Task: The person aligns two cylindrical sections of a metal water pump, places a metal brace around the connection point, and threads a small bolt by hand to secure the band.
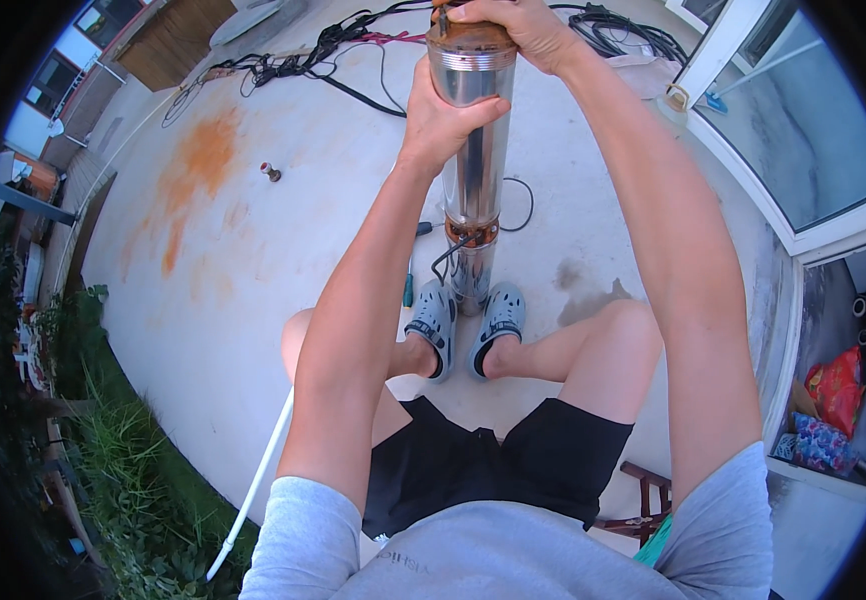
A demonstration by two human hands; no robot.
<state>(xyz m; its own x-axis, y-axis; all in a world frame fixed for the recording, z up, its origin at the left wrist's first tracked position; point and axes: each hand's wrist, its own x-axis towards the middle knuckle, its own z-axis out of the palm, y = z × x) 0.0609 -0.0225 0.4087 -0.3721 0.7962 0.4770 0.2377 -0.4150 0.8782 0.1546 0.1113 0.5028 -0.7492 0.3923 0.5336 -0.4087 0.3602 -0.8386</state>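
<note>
Steel cylinder [474, 180] standing between the clogs [432, 318] — left hand [440, 115], grip wrapped part-way round it up high, right hand [533, 28] curled over its rusty top [473, 40]. Should smooth metal slip through — it could topple onto the clogs!

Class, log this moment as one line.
left hand: around submersible pump | right hand: at rusty top | lower end: between clogs

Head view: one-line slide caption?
Left hand grips an upright steel submersible pump, its base between two grey-blue clogs; right hand at its rust-stained top.
</note>
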